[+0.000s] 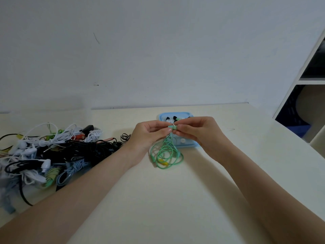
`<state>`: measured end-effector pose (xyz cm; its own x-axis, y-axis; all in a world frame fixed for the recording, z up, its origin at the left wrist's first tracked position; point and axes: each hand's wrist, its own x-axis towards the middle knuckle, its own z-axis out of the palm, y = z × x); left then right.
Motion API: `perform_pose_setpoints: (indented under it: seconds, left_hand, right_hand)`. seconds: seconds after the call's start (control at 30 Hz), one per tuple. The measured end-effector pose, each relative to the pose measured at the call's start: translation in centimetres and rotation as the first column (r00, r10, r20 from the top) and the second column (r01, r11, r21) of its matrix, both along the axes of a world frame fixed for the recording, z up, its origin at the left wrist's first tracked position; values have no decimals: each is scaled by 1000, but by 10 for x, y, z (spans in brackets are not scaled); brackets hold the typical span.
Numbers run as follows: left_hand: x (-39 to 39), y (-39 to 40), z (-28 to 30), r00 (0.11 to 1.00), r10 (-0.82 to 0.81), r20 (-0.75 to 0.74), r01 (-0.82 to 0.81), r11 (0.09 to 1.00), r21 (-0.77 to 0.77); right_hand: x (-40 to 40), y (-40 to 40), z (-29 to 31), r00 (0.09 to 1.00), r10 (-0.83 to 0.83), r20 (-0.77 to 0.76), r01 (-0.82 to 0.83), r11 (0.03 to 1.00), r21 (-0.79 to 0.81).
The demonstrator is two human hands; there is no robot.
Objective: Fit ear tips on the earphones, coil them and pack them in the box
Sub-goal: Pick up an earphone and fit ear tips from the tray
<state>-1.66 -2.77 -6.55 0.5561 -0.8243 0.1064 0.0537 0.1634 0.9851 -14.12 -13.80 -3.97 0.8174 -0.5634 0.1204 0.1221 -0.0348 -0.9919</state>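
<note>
Head view: my left hand [149, 133] and right hand [197, 132] both pinch green earbud [172, 127] above blue box [191, 144]. Green cable [167, 154] hangs onto table [175, 199], loosely coiled. Tangled earphone pile [52, 152] far left.

Two bare forearms enter the view from the lower edge, one from the bottom left corner and one from the bottom right. Neither carries a sleeve, cuff, watch, bracelet or strap anywhere along the length that shows; the arms are uncovered from the frame edge up to the wrists. The bare left hand [149, 136] and the bare right hand [198, 132] wear no gloves and no rings that can be made out. The fingers are slender, with short, plain, unpainted nails visible at a few fingertips. The forearms are smooth, with no marks, tattoos or plasters visible. No other part of the person or their clothing comes into the picture.
</note>
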Motion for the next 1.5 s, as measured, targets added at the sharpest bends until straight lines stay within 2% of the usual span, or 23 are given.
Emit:
perform_pose_setpoints:
  seconds: [0.37,0.5,0.73,1.17,1.3,1.5]
  left_hand:
    - [-2,3,1,999,11,45,-12,1000,19]
    - [-1,4,1,999,-21,38,20,1000,16]
    - [1,8,3,976,-139,-168,134,990,-38]
    - [-2,5,1,991,-95,-96,93,995,-30]
    - [-2,4,1,995,-81,-63,80,996,-26]
    - [-3,3,-1,999,-6,32,6,1000,-17]
  right_hand:
    - [2,-2,-3,999,-27,-20,26,998,-53]
    - [1,-1,-3,1000,6,-12,-6,999,39]
    - [-1,4,2,996,82,16,-84,976,202]
    - [-3,-4,3,997,78,-27,-69,971,229]
    - [-4,-6,3,997,64,-32,-57,980,189]
    - [-2,-3,3,999,25,-25,-25,1000,-3]
